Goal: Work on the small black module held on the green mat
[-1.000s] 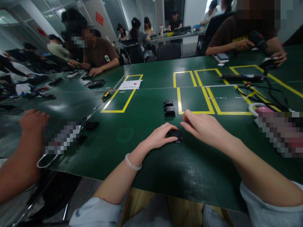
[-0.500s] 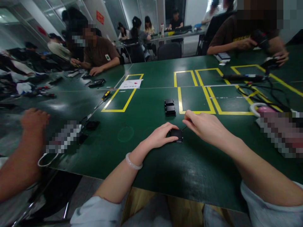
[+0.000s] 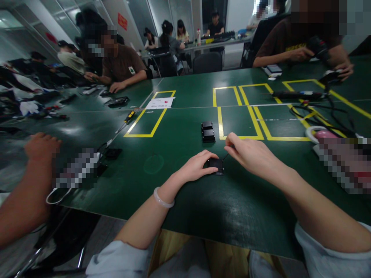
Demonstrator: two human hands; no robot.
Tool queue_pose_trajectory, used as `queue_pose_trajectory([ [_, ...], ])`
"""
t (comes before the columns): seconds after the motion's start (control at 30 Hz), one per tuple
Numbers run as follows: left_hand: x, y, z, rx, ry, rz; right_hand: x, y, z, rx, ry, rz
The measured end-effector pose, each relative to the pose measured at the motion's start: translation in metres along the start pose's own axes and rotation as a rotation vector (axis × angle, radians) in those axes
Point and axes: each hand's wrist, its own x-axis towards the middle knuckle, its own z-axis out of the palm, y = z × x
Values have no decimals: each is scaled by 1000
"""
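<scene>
My left hand [image 3: 200,166] is closed around the left side of a small flat black block [image 3: 216,166] lying on the green table [image 3: 185,208]. Thumb and forefinger grip its near and far edges. My right hand [image 3: 247,153] is pinched on a thin dark rod, perhaps a hex key [image 3: 225,157], whose tip meets the block's upper right corner. Most of the rod is hidden in the fingers. Just beyond my hands, two similar black blocks [image 3: 208,132] sit one behind the other, apart from my hands.
Yellow tape rectangles [image 3: 241,138] mark the table. A paper sheet [image 3: 160,103] and a yellow-black screwdriver [image 3: 129,117] lie left. Cables [image 3: 311,112] and a white roll [image 3: 314,134] are right. A co-worker's arm [image 3: 34,173] rests at left; two people work opposite.
My right hand has shifted very slightly to the right, the rod's angle changing a little with it. The left hand and the black blocks stay in place.
</scene>
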Motion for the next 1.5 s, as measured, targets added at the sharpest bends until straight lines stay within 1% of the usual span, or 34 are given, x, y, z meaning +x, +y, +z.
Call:
queue_pose_trajectory([
  [0.17, 0, 0, 0, -6, 8, 1, -2, 0, -1, 53, 20, -26],
  [0.37, 0, 0, 0, 2, -1, -3, 0, -2, -2, -16, -9, 6],
  [0.53, 0, -1, 0, 7, 2, 1, -1, -1, -2, 57, 2, -33],
  [0.8, 0, 1, -1, 1, -3, -6, 1, -2, -2, 7, -25, 17],
  [0.97, 0, 1, -1, 1, 2, -6, -3, 3, -1, 69, -6, -55],
  [1.07, 0, 0, 0, 2, 7, -3, -3, 1, -3, 67, 4, -34],
  [1.2, 0, 1, -1, 0, 1, -12, -2, -1, -3, 0, 12, 1],
  [1.37, 0, 2, -2, -6, -4, -13, -2, 2, 1, 36, 21, -49],
  [1.5, 0, 2, -2, -13, -2, -8, -2, 0, -3, 24, 20, -19],
])
